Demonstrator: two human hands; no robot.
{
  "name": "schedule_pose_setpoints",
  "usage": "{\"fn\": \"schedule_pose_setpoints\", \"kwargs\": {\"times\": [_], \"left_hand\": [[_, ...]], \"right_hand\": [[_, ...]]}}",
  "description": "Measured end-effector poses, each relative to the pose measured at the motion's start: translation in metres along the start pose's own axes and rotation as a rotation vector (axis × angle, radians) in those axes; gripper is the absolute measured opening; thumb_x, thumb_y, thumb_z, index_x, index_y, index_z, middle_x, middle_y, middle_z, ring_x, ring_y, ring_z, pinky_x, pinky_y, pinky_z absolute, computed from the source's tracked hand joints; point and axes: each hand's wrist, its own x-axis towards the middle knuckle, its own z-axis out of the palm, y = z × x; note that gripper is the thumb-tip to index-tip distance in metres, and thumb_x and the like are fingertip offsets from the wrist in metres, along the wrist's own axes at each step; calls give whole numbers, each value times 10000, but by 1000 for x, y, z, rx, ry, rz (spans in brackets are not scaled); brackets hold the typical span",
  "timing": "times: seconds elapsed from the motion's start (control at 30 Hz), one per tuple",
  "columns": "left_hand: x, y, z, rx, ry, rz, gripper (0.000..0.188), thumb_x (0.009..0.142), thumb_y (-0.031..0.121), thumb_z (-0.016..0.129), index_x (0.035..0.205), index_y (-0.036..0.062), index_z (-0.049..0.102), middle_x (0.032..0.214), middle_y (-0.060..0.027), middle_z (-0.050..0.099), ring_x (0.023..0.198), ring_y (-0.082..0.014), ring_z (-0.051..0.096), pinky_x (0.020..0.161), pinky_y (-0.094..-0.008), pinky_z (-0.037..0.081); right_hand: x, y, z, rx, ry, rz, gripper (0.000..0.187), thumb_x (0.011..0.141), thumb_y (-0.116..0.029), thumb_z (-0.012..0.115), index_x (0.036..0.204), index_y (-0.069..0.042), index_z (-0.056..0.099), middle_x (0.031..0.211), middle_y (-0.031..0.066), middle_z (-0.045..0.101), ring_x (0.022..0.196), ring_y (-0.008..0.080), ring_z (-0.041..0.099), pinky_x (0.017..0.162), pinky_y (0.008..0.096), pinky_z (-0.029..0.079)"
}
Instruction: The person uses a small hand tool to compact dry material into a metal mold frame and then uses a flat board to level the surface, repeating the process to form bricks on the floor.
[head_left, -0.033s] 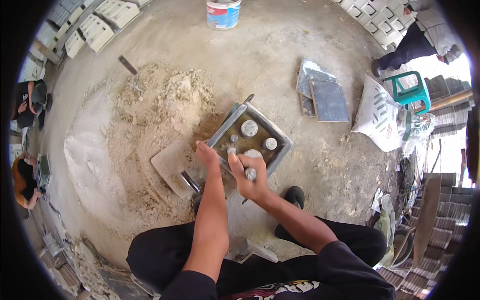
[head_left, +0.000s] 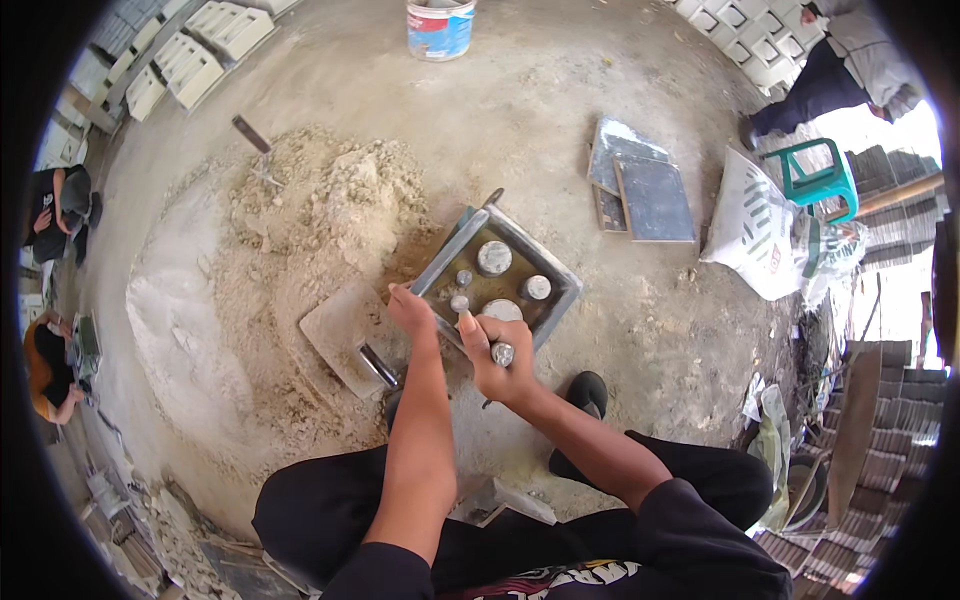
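A square metal mould [head_left: 570,292] with raised walls stands on the ground before me, tilted like a diamond. Inside it, round grey metal posts of different widths rise from a brownish, dusty floor; a wide post [head_left: 494,258] is the clearest. My right hand [head_left: 502,362] is closed in a fist over the mould's near side, wrapped round a metal rod [head_left: 502,353] whose round end shows above the fingers. My left hand [head_left: 410,310] grips the mould's left wall, most of its fingers hidden. Beside it, a trowel-like tool with a metal handle [head_left: 379,364] lies on a flat board [head_left: 335,325].
A pile of sandy mix [head_left: 350,190] with a handled tool [head_left: 252,134] stuck in it spreads to the left. Dark plates [head_left: 655,200], a white sack [head_left: 750,225] and a green stool [head_left: 820,180] lie right. A bucket [head_left: 440,32] stands ahead; other people are at the edges.
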Motion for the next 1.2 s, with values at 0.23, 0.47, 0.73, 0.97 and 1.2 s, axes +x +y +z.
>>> {"fn": "schedule_pose_setpoints", "kwargs": {"times": [0.23,0.47,0.73,0.97,1.2], "left_hand": [[-7,7,-2,-14,-31,-8,577,985,358,322,885,-117,634,788,-214,638,715,-339,573,717,-429,450],[2,-5,-3,35,8,33,609,987,369,310,912,-164,594,854,-330,620,779,-455,563,752,-481,431],[-1,-1,-5,161,13,67,601,979,368,310,900,-143,617,873,-330,633,825,-487,577,778,-500,434],[-5,4,-8,131,28,25,576,974,353,318,852,-89,668,808,-274,658,788,-434,616,745,-478,451],[-6,8,-5,11,-25,-27,576,981,350,331,925,-150,612,876,-328,631,848,-463,598,767,-483,440]], "right_hand": [[-14,-17,-17,-31,34,69,425,973,-135,530,590,5,408,539,-8,329,559,57,284,457,302,238],[-28,-16,-11,-54,-32,-1,421,964,-149,550,591,-10,413,536,26,322,553,71,277,448,309,258],[-33,-10,-21,-128,15,25,368,940,-130,571,610,2,474,522,82,360,518,98,317,447,310,318],[-32,-3,-32,-22,71,107,447,978,-177,527,574,-20,419,534,-29,392,532,45,341,450,277,264],[-37,-8,-31,-98,43,26,427,961,-144,535,574,-9,416,502,5,326,503,54,298,423,298,252]]}}
